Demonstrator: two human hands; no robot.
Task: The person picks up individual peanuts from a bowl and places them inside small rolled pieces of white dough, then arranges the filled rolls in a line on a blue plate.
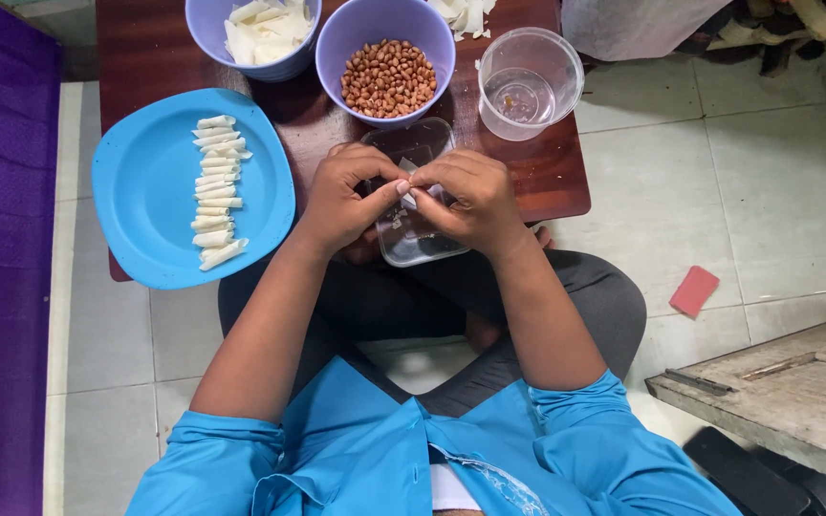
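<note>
Small white wrapper strip (420, 196), pinched, above clear tray (413, 250)

one view only: a head-worn camera, pointed almost straight down from above the seated person. the optical axis falls near the two hands, left hand (341, 205) and right hand (475, 201), which sit slightly above frame centre. the wearer's own blue sleeves and chest fill the bottom edge, so the lens is close to the body and looks forward and down over it. the far side of the low wooden table (547, 182) runs off the top edge, cutting the bowls there. the range is near: the forearms span much of the frame height. tiled floor (767, 191) shows at right. no second view exists, so no overlap applies.
</note>
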